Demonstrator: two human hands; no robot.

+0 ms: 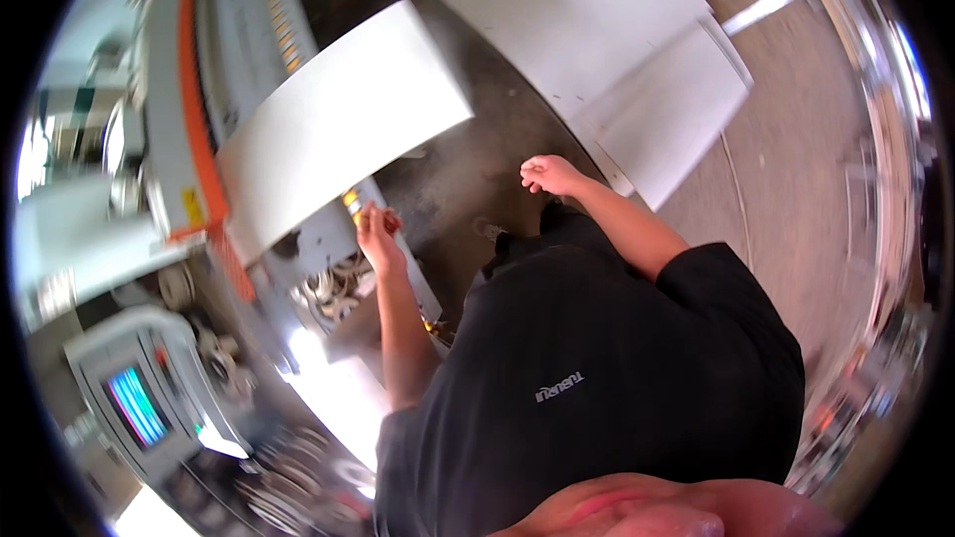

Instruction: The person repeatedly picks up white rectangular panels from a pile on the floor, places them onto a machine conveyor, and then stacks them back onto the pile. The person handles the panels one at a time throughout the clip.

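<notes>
My left hand (379,236) hangs beside the machine's lower edge, fingers loosely bent and apart, with nothing seen in it. Just beyond it, a white panel (343,119) lies across the machine's bed, its near corner sticking out over the floor. My right hand (550,175) is held in front of my body with its fingers curled in and nothing visible inside. It is apart from a stack of large white sheets (577,30) on the right. Neither hand touches a panel.
A long grey machine with an orange edge strip (195,89) runs along the left. A control console (149,388) with a lit screen stands at the lower left, near coiled pale strips (333,288). Brown floor (796,159) spreads to the right of the stacked sheets.
</notes>
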